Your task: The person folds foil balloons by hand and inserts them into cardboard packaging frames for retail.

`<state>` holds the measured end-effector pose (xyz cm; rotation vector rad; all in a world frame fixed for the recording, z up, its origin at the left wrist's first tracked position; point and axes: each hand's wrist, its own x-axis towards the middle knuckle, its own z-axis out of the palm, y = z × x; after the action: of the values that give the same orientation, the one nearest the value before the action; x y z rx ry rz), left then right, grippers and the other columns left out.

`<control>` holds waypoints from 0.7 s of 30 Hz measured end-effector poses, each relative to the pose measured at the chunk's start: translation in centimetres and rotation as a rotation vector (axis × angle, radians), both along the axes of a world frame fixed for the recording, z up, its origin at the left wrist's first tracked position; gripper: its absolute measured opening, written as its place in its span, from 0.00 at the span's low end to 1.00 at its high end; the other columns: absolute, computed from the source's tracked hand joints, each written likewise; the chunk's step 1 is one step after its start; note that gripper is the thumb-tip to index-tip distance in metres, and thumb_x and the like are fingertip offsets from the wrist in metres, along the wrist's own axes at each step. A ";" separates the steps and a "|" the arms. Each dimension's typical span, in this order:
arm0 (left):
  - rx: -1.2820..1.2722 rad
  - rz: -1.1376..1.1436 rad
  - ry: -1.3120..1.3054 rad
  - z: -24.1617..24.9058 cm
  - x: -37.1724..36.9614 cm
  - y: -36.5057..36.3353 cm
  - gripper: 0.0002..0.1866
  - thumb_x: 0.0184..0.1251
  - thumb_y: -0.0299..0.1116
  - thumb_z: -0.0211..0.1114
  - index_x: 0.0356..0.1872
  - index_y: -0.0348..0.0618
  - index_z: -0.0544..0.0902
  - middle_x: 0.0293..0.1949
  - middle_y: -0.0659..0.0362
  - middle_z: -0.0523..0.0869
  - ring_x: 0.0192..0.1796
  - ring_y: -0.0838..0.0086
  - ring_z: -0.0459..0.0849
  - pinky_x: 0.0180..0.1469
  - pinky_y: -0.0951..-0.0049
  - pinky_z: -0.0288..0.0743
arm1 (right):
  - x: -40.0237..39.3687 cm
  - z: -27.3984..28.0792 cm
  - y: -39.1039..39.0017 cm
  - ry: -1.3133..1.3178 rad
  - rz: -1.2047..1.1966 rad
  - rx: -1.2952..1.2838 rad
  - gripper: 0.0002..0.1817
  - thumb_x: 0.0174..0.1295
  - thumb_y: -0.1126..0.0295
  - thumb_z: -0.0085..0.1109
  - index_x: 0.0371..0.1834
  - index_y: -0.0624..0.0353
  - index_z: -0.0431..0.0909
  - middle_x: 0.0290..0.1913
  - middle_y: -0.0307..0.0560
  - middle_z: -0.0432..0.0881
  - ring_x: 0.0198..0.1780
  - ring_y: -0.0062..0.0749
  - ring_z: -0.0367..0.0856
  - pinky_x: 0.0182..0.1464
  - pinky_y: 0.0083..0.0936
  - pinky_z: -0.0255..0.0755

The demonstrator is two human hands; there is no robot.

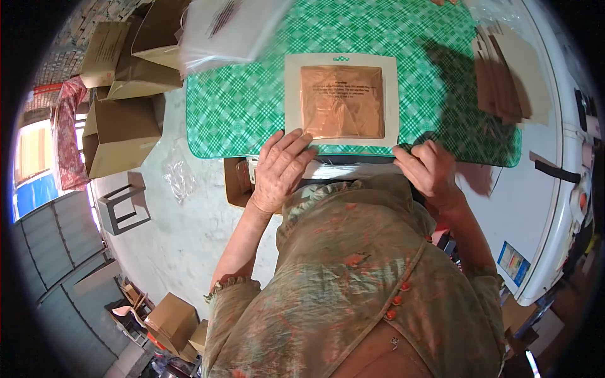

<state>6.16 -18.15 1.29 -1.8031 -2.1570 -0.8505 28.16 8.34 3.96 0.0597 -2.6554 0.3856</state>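
Note:
A cream backing card [292,94] with a hang hole at its top lies on the green checked tablecloth, near the table's front edge. On the card is a flat copper-coloured packet [342,110] with small dark printing. My left hand [282,169] rests at the card's lower left corner, fingers stretched out, their tips over the card's edge and the packet's corner. My right hand [430,169] is closed at the lower right corner, its fingers curled and fingertips beside the card. Whether it pinches the card or something small there I cannot make out.
A stack of clear plastic bags [230,31] lies at the table's upper left. Several brown card pieces [498,79] overlap at its right edge. Open cardboard boxes [123,129] stand to the left, with a grey metal frame [124,208] on the floor. A white appliance [548,208] stands right.

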 end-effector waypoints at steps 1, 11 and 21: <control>0.015 0.006 -0.016 0.0 -0.1 0.1 0.18 0.59 0.23 0.77 0.51 0.47 0.87 0.57 0.57 0.89 0.64 0.61 0.86 0.68 0.54 0.77 | -0.1 -0.1 -0.1 0.020 -0.001 -0.030 0.17 0.53 0.73 0.79 0.48 0.56 0.89 0.34 0.41 0.73 0.31 0.35 0.77 0.30 0.35 0.73; 0.063 0.088 -0.185 1.5 -0.8 1.6 0.13 0.58 0.24 0.78 0.44 0.47 0.89 0.41 0.63 0.88 0.46 0.65 0.84 0.50 0.62 0.74 | -2.0 0.2 -1.8 -0.098 -0.272 -0.392 0.03 0.65 0.72 0.69 0.39 0.56 0.83 0.37 0.44 0.79 0.32 0.44 0.83 0.32 0.39 0.77; 0.046 0.130 -0.191 0.6 -1.3 2.8 0.21 0.56 0.20 0.78 0.52 0.48 0.86 0.37 0.60 0.80 0.40 0.61 0.77 0.45 0.61 0.71 | -3.6 -0.2 -2.6 -0.235 -0.438 -0.135 0.09 0.67 0.66 0.68 0.34 0.53 0.77 0.35 0.45 0.76 0.26 0.49 0.81 0.27 0.43 0.75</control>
<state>4.83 -15.33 1.91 -1.5975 -2.3199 -1.0694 24.61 5.74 3.80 -0.6335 -2.7559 0.4425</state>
